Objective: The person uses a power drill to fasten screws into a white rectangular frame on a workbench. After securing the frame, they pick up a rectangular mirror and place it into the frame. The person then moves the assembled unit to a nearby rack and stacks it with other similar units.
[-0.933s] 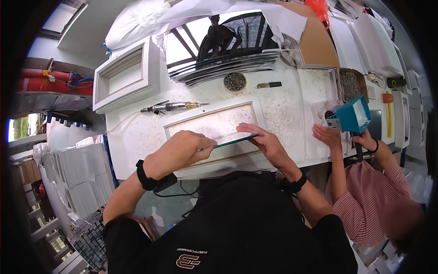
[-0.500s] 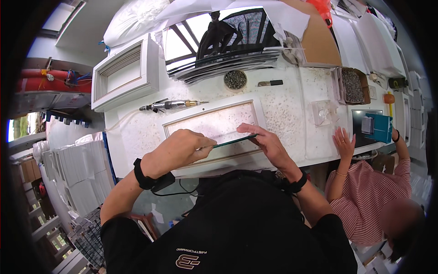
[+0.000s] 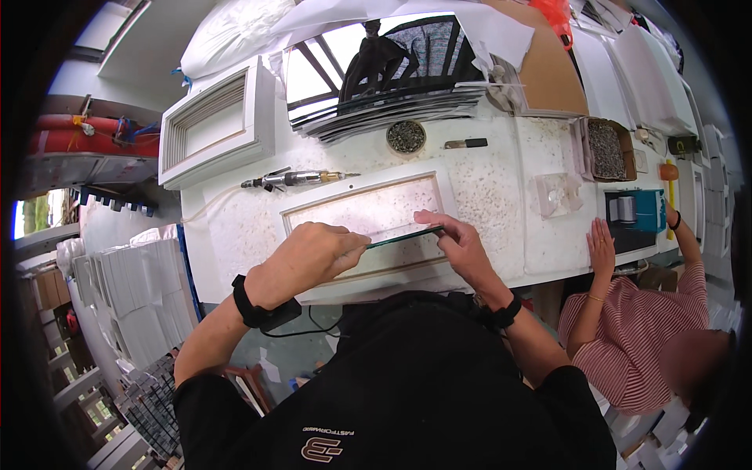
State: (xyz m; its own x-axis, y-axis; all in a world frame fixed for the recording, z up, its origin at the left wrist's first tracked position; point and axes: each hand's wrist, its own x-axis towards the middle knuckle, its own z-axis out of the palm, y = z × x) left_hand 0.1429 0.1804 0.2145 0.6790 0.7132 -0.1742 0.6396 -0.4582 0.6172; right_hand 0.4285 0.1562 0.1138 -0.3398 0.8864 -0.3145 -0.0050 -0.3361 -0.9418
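Observation:
Between my two hands is a thin glass pane (image 3: 404, 236) with a dark green edge, seen almost edge-on. My left hand (image 3: 317, 252) pinches its left end, and my right hand (image 3: 460, 244) grips the right end between thumb and fingers. The pane is tilted, held above a white rectangular frame (image 3: 445, 190) with a light wooden inner edge, which lies on the white worktable. My hands and the pane hide part of the frame's near side. Past the frame lies a pneumatic screwdriver (image 3: 301, 179) with a hose.
Behind stand stacked mirror panes (image 3: 392, 59), a round tin of small fasteners (image 3: 406, 137), a knife (image 3: 466, 143) and stacked white frames (image 3: 215, 125). At right, a box of fasteners (image 3: 606, 149); a co-worker's hand (image 3: 601, 247) rests by a dark panel, the other near a teal block (image 3: 649, 210).
My hands and the pane stay nearly in place, with the pane turned slightly. At right, the co-worker's teal block has moved away from the worker over the dark panel, and their left hand shifted right.

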